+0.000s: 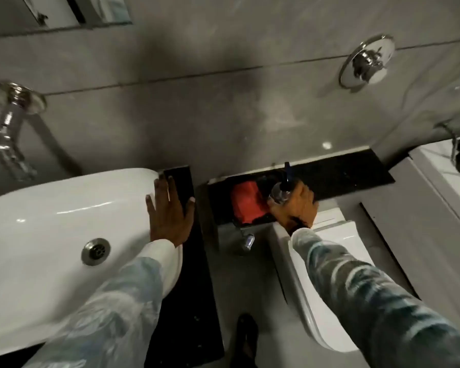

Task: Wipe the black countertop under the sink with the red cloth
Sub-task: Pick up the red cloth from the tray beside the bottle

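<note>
Location of the red cloth (pixel 246 205): bunched on a dark ledge (pixel 343 173) against the wall (pixel 223 102), behind the toilet (pixel 324 274), well apart from the work surface. Not yet in either hand.

Location of the black desk (pixel 186 288): a narrow dark strip under and along the right side of the white sink (pixel 51 221), running from the wall toward the viewer. Fine pale specks visible on the near end.

Left grip (pixel 170 216): released, fingers spread flat, palm down across the sink's right rim, fingertips reaching onto the far end of the black desk. Holding nothing.

Right grip (pixel 298 205): curled round a clear bottle (pixel 279 193) with a dark pump top, just beside the red cloth on the ledge. Contact between bottle and cloth: cannot tell.

Handling, as a judgement:
- Expect a soft, light, limp cloth; no stiffness, no risk of breakage.
- Expect sagging and unfolding on lifting; gather rather than pinch by one corner.
- Take hold at the raised middle of the bunch, fingers over the top, thumb under a fold.
- Free the right grip of the bottle first, or reach across with the left.
- Press flat under the palm for wiping; on a polished dark surface, expect easy sliding.
- Watch the bottle, likely to tip if dragged by the cloth.
</note>
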The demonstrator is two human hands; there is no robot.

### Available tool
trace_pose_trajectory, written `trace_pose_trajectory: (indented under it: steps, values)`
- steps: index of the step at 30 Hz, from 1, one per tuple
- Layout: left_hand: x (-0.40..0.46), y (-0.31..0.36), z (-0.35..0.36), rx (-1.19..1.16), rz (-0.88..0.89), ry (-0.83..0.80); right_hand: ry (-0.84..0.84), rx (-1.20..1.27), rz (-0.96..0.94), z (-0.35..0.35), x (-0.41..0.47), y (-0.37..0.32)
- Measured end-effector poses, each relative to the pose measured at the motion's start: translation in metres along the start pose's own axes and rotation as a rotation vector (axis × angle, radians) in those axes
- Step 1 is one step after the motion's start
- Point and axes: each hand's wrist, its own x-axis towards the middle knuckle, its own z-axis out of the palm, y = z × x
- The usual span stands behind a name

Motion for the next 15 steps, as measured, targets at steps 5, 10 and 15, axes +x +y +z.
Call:
trace_pose_trajectory:
  steps: [5,10,15]
  values:
    - [0.006,-0.004,0.009,0.063,-0.008,0.122,-0.222,0.31,0.285,0.041,0.055,0.031]
    - [0.01,-0.005,0.012,0.108,0.007,0.137,-0.215,0.56,0.21,0.057,0.088,0.019]
    - [0.013,-0.005,0.011,0.113,0.013,0.135,-0.202,0.585,0.122,0.062,0.106,0.008]
